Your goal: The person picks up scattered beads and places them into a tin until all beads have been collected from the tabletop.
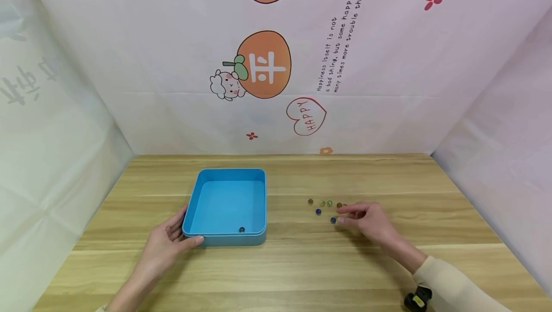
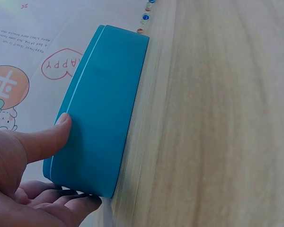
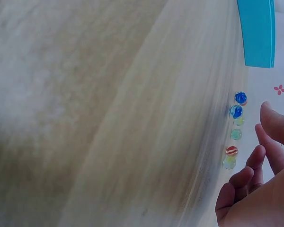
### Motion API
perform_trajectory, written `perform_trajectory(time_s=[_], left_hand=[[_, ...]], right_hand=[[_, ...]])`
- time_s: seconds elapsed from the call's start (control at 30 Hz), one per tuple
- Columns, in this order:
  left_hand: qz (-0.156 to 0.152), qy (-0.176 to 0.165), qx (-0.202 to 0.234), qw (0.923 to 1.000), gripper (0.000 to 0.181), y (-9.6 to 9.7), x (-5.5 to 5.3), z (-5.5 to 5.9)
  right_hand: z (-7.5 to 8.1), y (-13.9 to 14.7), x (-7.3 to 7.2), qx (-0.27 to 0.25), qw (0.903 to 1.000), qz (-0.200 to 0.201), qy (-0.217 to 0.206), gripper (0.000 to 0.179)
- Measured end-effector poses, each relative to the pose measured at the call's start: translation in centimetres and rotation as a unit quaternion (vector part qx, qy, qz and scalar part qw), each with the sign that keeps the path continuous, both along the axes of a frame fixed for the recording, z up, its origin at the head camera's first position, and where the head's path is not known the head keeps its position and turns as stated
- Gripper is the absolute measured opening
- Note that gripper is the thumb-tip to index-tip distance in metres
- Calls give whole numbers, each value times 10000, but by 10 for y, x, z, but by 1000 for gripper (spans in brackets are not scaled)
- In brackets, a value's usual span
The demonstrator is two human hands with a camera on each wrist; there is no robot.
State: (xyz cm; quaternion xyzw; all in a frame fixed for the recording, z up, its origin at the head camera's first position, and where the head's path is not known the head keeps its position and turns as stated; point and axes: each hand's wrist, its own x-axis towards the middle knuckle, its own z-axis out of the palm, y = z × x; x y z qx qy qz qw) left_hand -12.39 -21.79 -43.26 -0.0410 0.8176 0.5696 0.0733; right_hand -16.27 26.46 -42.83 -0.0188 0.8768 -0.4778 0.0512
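Observation:
A shallow blue box (image 1: 228, 206) without a lid stands on the wooden table, one dark marble (image 1: 242, 229) inside near its front wall. My left hand (image 1: 166, 242) grips the box's front left corner, thumb on the front side and fingers along the left side. Right of the box lies a loose group of glass marbles, among them a blue marble (image 1: 318, 212), a green marble (image 1: 329, 203) and a red-striped marble (image 3: 232, 151). Just above them my right hand (image 1: 366, 218) hovers with fingers loosely bent and thumb apart, holding nothing. Its thumb tip is beside another blue marble (image 1: 333, 220).
The wooden table (image 1: 284, 273) ends at a printed white backdrop (image 1: 172, 63), with white cloth on both sides. A black device (image 1: 418, 298) is strapped by the right sleeve (image 1: 453, 283).

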Motion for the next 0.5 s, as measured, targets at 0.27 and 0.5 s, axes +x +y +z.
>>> perform_trajectory(time_s=[0.27, 0.5], left_hand=[[-4, -3, 37, 10000, 102, 0, 0, 1], [10, 3, 74, 10000, 102, 0, 2, 1]], right_hand=[[-5, -2, -3, 81, 9999, 64, 102, 30], [-8, -4, -4, 308, 9989, 161, 311, 25]])
